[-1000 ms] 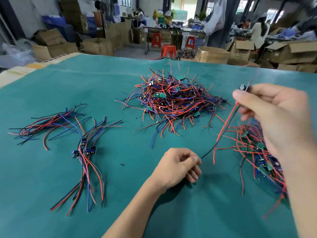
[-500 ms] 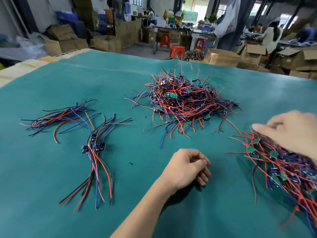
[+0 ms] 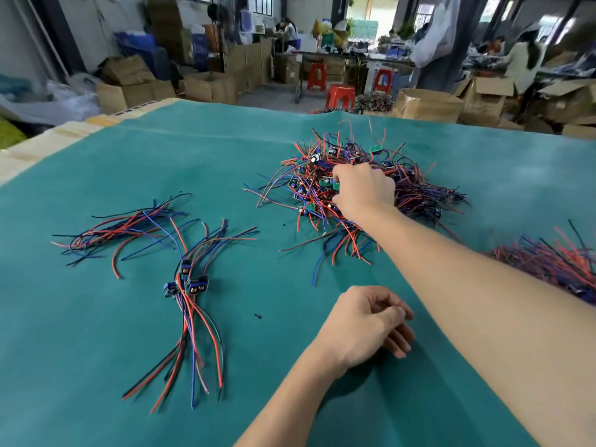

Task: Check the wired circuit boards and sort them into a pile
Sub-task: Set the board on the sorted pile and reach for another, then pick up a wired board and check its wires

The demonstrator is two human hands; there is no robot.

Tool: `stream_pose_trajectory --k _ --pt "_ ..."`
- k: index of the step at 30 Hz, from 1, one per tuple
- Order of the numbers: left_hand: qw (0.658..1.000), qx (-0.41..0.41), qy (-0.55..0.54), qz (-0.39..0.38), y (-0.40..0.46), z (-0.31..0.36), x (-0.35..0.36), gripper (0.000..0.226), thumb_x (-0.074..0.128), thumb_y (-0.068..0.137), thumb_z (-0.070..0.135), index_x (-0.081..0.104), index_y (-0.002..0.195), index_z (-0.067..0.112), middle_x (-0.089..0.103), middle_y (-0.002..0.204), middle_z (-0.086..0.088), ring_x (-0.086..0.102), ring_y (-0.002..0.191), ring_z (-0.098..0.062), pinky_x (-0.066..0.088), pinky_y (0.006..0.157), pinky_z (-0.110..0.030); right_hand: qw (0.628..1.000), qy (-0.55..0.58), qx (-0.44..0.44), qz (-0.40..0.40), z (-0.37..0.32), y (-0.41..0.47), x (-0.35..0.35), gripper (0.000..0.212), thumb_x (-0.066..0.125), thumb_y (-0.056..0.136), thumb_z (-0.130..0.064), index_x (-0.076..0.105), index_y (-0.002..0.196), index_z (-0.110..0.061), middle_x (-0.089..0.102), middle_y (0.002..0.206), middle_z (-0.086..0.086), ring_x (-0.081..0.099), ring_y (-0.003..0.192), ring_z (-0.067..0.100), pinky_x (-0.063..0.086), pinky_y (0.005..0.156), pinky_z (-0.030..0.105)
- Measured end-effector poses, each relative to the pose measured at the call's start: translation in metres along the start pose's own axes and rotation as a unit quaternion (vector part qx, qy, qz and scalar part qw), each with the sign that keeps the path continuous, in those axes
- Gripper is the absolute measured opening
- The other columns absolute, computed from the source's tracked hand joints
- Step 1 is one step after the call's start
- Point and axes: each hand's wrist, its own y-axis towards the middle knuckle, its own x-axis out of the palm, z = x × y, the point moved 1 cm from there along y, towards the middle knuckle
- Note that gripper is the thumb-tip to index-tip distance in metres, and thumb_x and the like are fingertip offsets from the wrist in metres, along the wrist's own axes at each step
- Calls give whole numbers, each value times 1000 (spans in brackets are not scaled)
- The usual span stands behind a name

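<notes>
In the head view, the right hand [image 3: 362, 188] reached into the big tangled heap of wired circuit boards [image 3: 358, 185] at the far middle of the green mat [image 3: 96, 333], fingers curled down among the wires; whether they gripped a board could not be told. The left hand [image 3: 364, 324] rested nearer than the heap, loosely curled and holding nothing. With a sorted pile [image 3: 548, 262] right of the heap and most boards unsorted, the job looked early; no writing was legible.

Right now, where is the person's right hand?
In the head view, the right hand reaches into the big tangled pile of wired boards at the table's far middle, well beyond the left hand.
</notes>
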Motion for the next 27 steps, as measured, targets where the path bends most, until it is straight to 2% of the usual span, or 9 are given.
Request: stream_pose_trajectory --k 2,6,9,12,14,17,20,23,27 --pt "1000 1 2 1 0 0 0 19 46 97 -2 61 88 6 67 71 -13 62 50 -17 53 50 -23 999 16 13 29 5 0 5 21 63 94 -13 65 113 -23 69 111 13 66 101 39 37 72 36" --pt "1000 0 -1 1 0 1 0 17 46 97 -3 61 92 0 66 70 -14 61 49 -16 52 49 -22 990 118 60 47 15 -14 -9 19 67 95 -32 68 113 -33 69 111 12 65 103 38 42 74 37" --pt "1000 2 -6 1 -1 4 -1 16 46 98 -3 61 96 -3 65 72 -16 61 50 -15 52 49 -21 956 265 103 72 33 -40 -30 15 69 89 -31 69 104 -33 74 91 4 69 93 35 54 81 38" --pt "999 5 -33 17 0 6 -3 16 43 99 -3 57 106 -8 65 77 -20 61 52 -18 53 51 -23 868 475 113 90 51 -92 -52 15 72 86 -17 72 93 -31 73 72 -2 73 67 21 55 62 35" --pt "996 -2 -76 37 1 7 -4 19 42 102 2 54 113 -8 65 79 -22 61 55 -21 54 54 -25 787 597 137 81 58 -131 -56 22 73 84 -9 74 92 -29 77 81 -1 73 69 15 52 53 25" --pt "990 -15 -127 64 2 8 -6 25 38 106 13 59 107 -2 68 80 -22 64 59 -24 57 59 -28 716 674 169 62 63 -178 -38 30 72 81 2 78 88 -26 79 95 5 72 86 14 55 73 29" --pt "984 -25 -164 65 1 9 -5 32 38 106 17 64 101 0 69 80 -21 66 62 -26 58 61 -29 717 675 171 40 61 -201 -13 37 68 83 11 78 89 -24 79 93 7 73 85 15 54 80 36" --pt "975 -28 -205 78 2 9 -7 30 38 103 12 66 98 1 68 83 -21 65 67 -25 58 63 -30 770 619 150 33 51 -204 1 38 69 81 10 78 92 -25 80 94 -4 75 89 12 57 76 30" --pt "973 -13 -212 90 3 6 -10 27 43 101 7 67 89 6 68 90 -22 67 77 -26 58 70 -32 792 592 146 25 50 -205 0 32 77 72 -21 80 101 -35 78 101 -18 74 90 4 60 81 26"
